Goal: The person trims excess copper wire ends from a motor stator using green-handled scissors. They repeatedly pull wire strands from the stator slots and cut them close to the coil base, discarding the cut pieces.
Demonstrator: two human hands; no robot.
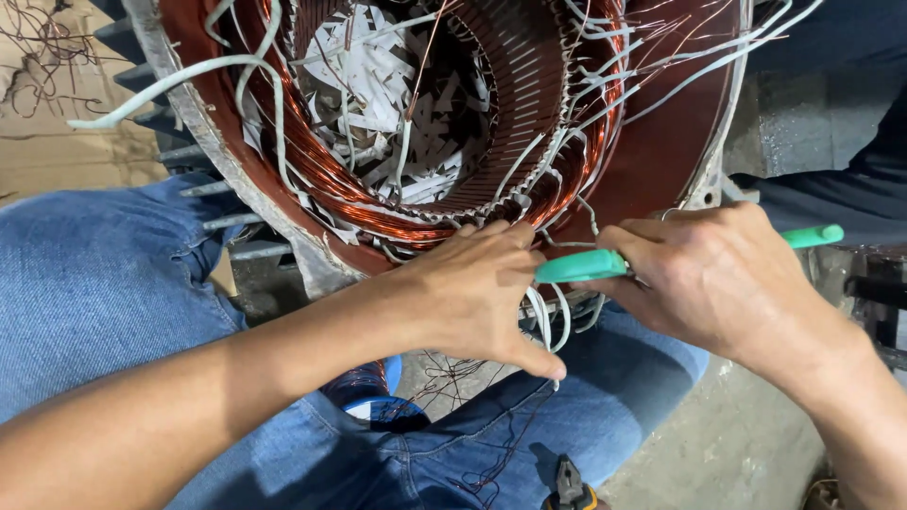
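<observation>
A large motor stator [661, 161] with a dark red housing lies tilted between my knees. Copper windings [331, 179] and white sleeved leads [557, 151] ring its bore, which is full of white paper strips [378, 85]. My left hand [472, 293] rests on the lower rim and pinches a bundle of white sleeved wires [546, 321] that hangs down there. My right hand [718, 274] is closed around a tool with green handles [581, 266], its working end hidden between my two hands at those wires.
My legs in blue jeans [94, 293] frame the stator. A spool of copper wire [364, 387] sits between them, pliers [570, 486] lie below, and loose copper strands trail over the jeans. Cardboard [57, 123] lies at far left, concrete floor [727, 444] at lower right.
</observation>
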